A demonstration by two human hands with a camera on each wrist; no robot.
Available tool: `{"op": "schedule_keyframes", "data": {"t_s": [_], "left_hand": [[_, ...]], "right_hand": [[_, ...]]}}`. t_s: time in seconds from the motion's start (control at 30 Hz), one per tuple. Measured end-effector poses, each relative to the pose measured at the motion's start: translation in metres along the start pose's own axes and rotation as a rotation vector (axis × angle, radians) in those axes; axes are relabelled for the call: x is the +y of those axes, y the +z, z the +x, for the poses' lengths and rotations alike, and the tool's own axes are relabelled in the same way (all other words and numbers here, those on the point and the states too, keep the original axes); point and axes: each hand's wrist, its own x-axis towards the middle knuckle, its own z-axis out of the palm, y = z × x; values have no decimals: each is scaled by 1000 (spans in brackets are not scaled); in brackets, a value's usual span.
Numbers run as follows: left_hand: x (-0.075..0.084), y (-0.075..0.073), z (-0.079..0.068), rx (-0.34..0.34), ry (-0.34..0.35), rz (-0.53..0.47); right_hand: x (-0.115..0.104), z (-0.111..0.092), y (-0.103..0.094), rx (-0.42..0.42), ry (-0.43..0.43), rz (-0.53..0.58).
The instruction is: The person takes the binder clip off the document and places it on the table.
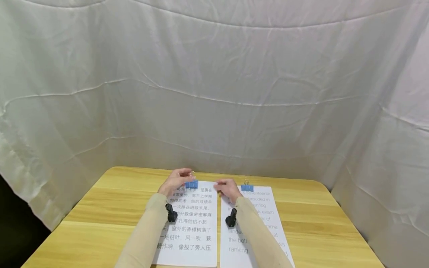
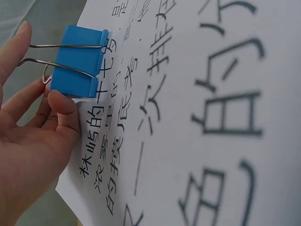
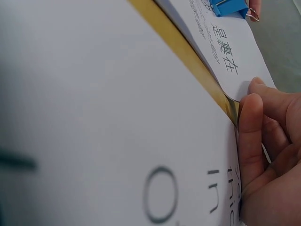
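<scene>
Sheets (image 1: 192,222) lengthwise, clips (image 1: 191,184) at far ends

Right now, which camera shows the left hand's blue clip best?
The left wrist view: the blue clip looks big and close. The head view shows it tiny; the right wrist view, only part, cut off at the top.

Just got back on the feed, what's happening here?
A person is handling the Chinese pages: the left hand grips the blue clip on their top edge, while the right hand pinches their top right corner. The English pages lie alongside on the table, with a second clip at the top, untouched.
</scene>
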Motion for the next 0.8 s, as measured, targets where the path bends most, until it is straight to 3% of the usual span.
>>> {"op": "schedule_keyframes", "data": {"t_s": [0.3, 0.53, 0.8], "left_hand": [[4, 3, 3, -19, 28, 61], [3, -10, -4, 0, 12, 67], [-5, -20, -6, 5, -2, 49]], "right_hand": [[2, 0, -3, -4, 0, 21], [-3, 3, 9, -31, -41, 0], [-4, 1, 18, -35, -30, 0]]}}
